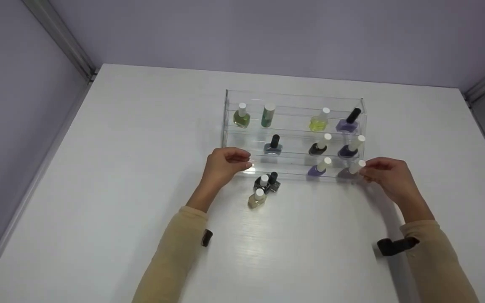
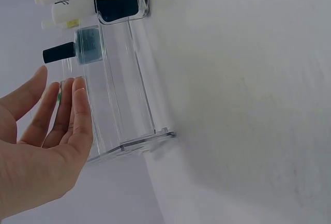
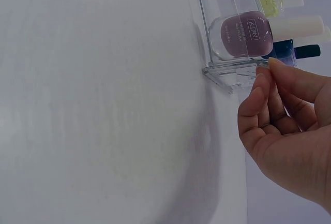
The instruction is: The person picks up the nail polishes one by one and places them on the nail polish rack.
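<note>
A clear acrylic stepped rack [image 1: 242, 136] holds several nail polish bottles on three tiers. My right hand [image 1: 387, 174] pinches the upper edge of its right end panel [image 3: 232, 70] between thumb and forefinger. Right beside those fingertips, a mauve nail polish bottle [image 3: 247, 35] with a white cap stands at the right end of the lowest tier. At the rack's left end is my left hand [image 1: 225, 165], thumb apart from gently bent fingers and nothing between them. A grey-blue bottle [image 2: 89, 45] with a black cap is on the middle tier, beyond the left fingertips.
On the white table [image 1: 99, 176], in front of the rack's left half, stand a beige bottle [image 1: 256, 200] and two dark ones close together. A purple bottle [image 1: 316, 170] sits on the lowest tier. Behind the table rises a pale wall [image 1: 267, 38].
</note>
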{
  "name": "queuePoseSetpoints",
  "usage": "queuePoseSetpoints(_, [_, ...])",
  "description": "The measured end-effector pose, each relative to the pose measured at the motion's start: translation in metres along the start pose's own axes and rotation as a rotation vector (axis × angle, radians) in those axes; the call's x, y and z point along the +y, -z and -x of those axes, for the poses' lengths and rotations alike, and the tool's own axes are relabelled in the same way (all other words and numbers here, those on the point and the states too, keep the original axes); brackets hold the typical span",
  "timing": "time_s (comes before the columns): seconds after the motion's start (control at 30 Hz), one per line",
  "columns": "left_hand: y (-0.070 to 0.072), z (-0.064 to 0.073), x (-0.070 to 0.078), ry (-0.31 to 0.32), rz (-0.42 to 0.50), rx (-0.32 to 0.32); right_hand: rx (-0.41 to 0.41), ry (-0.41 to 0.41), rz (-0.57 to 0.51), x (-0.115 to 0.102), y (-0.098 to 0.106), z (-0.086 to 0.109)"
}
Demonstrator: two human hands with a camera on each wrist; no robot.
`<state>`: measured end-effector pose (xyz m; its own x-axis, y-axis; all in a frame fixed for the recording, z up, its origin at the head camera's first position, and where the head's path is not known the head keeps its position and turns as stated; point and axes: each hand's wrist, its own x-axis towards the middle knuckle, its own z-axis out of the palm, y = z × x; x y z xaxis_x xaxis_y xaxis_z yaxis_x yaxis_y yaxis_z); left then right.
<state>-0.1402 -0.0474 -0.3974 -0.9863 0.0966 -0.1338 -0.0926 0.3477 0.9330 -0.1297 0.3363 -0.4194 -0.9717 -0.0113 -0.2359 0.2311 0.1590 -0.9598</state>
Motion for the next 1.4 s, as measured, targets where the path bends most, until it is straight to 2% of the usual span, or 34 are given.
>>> queuePoseSetpoints(0.33, [0.004,0.006,-0.007,0.018,0.029,0.002,-0.001,-0.004,0.020,0.001,0.001,-0.001])
queuePoseSetpoints(0.6, [0.005,0.015,-0.010,0.068,0.036,-0.037,-0.005,-0.019,0.056,0.002,0.002,-0.003])
queuePoseSetpoints(0.87, [0.003,0.025,-0.008,0.045,0.053,-0.053,-0.002,-0.005,0.058,0.002,0.002,-0.002])
queuePoseSetpoints(1.13, [-0.002,0.036,-0.007,0.057,0.042,-0.088,0.006,-0.013,0.115,0.002,0.002,-0.002])
queuePoseSetpoints(1.4, [-0.009,0.045,-0.009,0.012,0.039,-0.116,0.012,-0.025,0.143,0.002,0.002,-0.003])
